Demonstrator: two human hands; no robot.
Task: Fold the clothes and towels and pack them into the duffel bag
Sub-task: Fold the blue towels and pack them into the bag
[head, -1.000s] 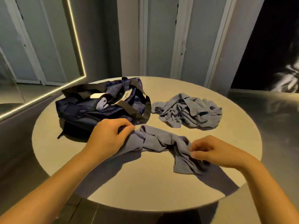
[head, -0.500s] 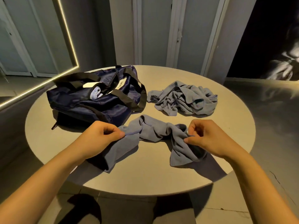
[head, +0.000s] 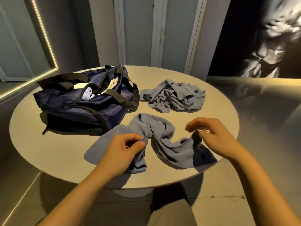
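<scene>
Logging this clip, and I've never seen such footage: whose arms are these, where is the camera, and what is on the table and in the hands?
There is no machine here. These are a person's two bare arms, filmed by one wide-angle camera worn on the head and looking down. On the round table lie an open dark bag with a pale cloth inside, a crumpled grey-blue pile to the bag's right, and a towel nearest the person. The left hand pinches the towel's edge. The right hand is at the towel's other end with fingers loosely curled; whether it grips the towel is unclear.
</scene>
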